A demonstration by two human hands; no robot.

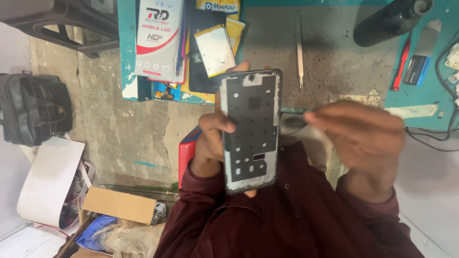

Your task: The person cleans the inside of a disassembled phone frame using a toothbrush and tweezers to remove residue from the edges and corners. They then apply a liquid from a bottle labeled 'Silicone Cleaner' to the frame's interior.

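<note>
- over the lap, below the bench edge: the left hand (210, 138) grips a stripped phone frame (250, 130) upright, thumb hooked across its left edge, fingertips showing past the top and bottom; most of the palm is hidden behind it.
- frame's grey inner side faces the camera, with dark patches, small cut-outs and a camera hole at the top; finer detail too small to make out.
- right hand (361, 131) is motion-blurred, fingers drawn together in a pinch on a thin dark tool (294, 111) that points left toward the frame's right edge; whether the tip touches the frame, cannot tell.
- maroon sleeves (287, 215) fill the lower middle; a red thing (187, 152) is mostly hidden behind the left wrist, its kind unclear.
- on the teal workbench (128, 48): a grey mat (330, 52) with tweezers (300, 50) lying lengthwise, well apart from both hands; a stack of flat boxes and packets (162, 43) hangs over the near edge, just beside the frame's top.
- dark bottle (389, 21) at top right, cut off by the picture edge; a red-handled tool (400, 64) and black cables (437, 129) near the right edge.
- concrete floor (114, 124) left of the bench is open, with a black bag (33, 107), white paper (48, 179) and cardboard (119, 204) along its left and lower margins.
</note>
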